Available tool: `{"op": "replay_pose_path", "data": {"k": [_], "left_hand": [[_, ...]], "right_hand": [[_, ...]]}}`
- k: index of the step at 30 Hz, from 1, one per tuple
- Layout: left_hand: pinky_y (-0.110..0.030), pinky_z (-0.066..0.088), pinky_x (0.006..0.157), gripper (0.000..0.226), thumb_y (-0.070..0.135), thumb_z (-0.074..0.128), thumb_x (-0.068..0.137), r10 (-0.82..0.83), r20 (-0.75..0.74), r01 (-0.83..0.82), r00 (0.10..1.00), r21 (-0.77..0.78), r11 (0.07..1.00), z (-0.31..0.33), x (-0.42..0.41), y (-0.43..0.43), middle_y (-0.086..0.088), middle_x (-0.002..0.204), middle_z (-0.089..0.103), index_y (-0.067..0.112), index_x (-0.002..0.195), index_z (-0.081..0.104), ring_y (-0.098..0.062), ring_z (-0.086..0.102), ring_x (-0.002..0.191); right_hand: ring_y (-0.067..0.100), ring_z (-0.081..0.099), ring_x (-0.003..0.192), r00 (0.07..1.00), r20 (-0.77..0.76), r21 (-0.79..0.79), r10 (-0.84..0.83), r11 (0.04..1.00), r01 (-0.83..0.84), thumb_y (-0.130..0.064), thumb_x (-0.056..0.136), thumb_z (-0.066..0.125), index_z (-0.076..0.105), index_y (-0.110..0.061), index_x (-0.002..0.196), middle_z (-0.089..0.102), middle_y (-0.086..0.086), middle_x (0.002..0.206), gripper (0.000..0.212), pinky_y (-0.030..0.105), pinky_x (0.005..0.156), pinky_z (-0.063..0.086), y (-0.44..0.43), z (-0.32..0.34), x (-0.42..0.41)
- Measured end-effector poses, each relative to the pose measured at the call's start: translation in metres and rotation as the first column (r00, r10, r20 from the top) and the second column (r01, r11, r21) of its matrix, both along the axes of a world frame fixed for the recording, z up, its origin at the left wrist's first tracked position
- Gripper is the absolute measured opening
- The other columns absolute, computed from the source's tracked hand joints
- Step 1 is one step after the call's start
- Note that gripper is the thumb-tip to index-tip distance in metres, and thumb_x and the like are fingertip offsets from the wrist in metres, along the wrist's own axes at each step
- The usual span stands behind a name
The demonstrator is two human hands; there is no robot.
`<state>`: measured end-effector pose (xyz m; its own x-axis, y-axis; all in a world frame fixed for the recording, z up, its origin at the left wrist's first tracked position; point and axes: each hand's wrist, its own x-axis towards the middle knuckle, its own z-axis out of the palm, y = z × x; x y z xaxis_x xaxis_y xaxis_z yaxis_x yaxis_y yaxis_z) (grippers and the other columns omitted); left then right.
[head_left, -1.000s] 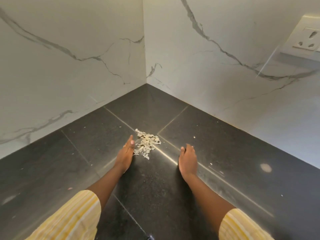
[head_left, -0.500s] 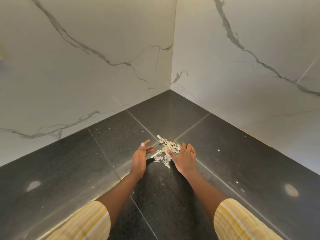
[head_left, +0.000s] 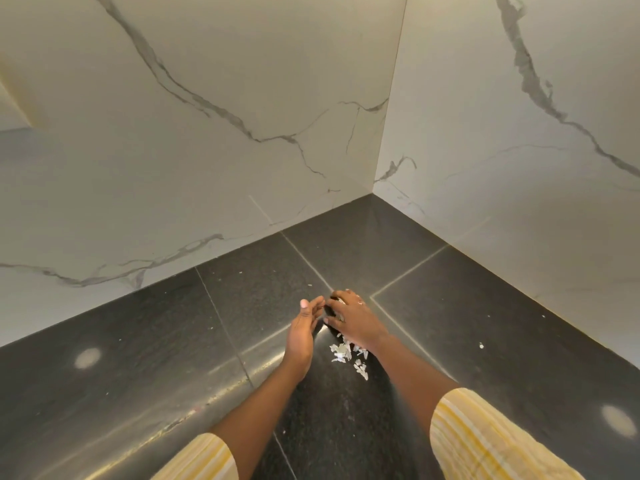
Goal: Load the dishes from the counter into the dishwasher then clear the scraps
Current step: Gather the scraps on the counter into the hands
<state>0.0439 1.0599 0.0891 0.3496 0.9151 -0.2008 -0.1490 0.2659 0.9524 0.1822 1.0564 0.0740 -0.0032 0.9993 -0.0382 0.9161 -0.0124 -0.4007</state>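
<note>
A small heap of pale scraps (head_left: pixel 348 355) lies on the black stone counter (head_left: pixel 145 362), partly hidden under my right wrist. My right hand (head_left: pixel 353 318) lies palm down over the heap with its fingers spread flat on the counter. My left hand (head_left: pixel 303 330) stands on its edge just left of the scraps, palm facing the right hand, fingers straight and nearly touching the right fingertips. Neither hand grips anything that I can see.
White marble walls (head_left: pixel 207 150) meet in a corner (head_left: pixel 375 183) behind the hands. A few stray crumbs (head_left: pixel 481 346) dot the counter to the right and left. Both sleeves are yellow striped.
My right hand has slid over the scraps and dragged them toward me. The left hand has turned onto its edge and closed in beside the right. The view has shifted right and down.
</note>
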Motion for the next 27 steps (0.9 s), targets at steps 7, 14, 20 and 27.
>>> {"op": "replay_pose_path", "data": {"k": [7, 14, 20, 27], "left_hand": [[-0.033, 0.026, 0.114, 0.057, 0.037, 0.012, 0.102, 0.043, 0.032, -0.041, 0.999, -0.062, 0.997, -0.004, 0.004, -0.007, -0.013, 0.141, 0.044, 0.003, 0.137, 0.04, -0.022, 0.039, 0.133], [-0.035, 0.027, 0.114, 0.058, 0.04, 0.013, 0.101, 0.081, 0.121, -0.06, 0.989, -0.164, 0.985, 0.007, 0.014, -0.023, -0.012, 0.139, 0.047, 0.003, 0.134, 0.044, -0.023, 0.041, 0.132], [-0.037, 0.027, 0.114, 0.057, 0.042, 0.02, 0.101, 0.17, 0.257, -0.067, 0.951, -0.368, 0.927, 0.015, 0.025, -0.021, -0.013, 0.135, 0.051, 0.002, 0.133, 0.046, -0.024, 0.045, 0.128], [-0.028, 0.052, 0.07, 0.055, 0.046, 0.024, 0.1, 0.279, 0.436, 0.04, 0.856, -0.593, 0.804, 0.018, 0.047, -0.027, -0.01, 0.091, 0.063, 0.004, 0.117, 0.058, -0.02, 0.06, 0.081]], "right_hand": [[0.016, 0.05, 0.119, 0.997, -0.067, 0.114, 0.049, 0.993, -0.041, -0.016, 0.096, 0.047, 0.058, -0.01, 0.124, 0.048, 0.001, 0.134, 0.031, 0.021, 0.098, 0.035, -0.037, -0.002, 0.004], [0.022, 0.064, 0.1, 0.998, -0.01, 0.196, -0.059, 0.979, 0.059, 0.012, 0.08, 0.053, 0.069, -0.005, 0.106, 0.066, 0.006, 0.113, 0.035, 0.028, 0.088, 0.049, -0.057, -0.007, 0.014], [0.007, 0.063, 0.074, 0.62, -0.645, -0.043, -0.446, 0.831, 0.554, 0.004, 0.078, 0.066, 0.074, -0.008, 0.089, 0.07, -0.007, 0.079, 0.018, 0.01, 0.068, 0.047, -0.053, 0.014, 0.016], [0.017, 0.066, 0.075, 0.141, -0.935, -0.246, -0.325, 0.881, 0.404, 0.02, 0.073, 0.058, 0.068, 0.005, 0.088, 0.071, 0.006, 0.078, 0.023, 0.022, 0.071, 0.055, -0.055, 0.053, -0.022]]}}
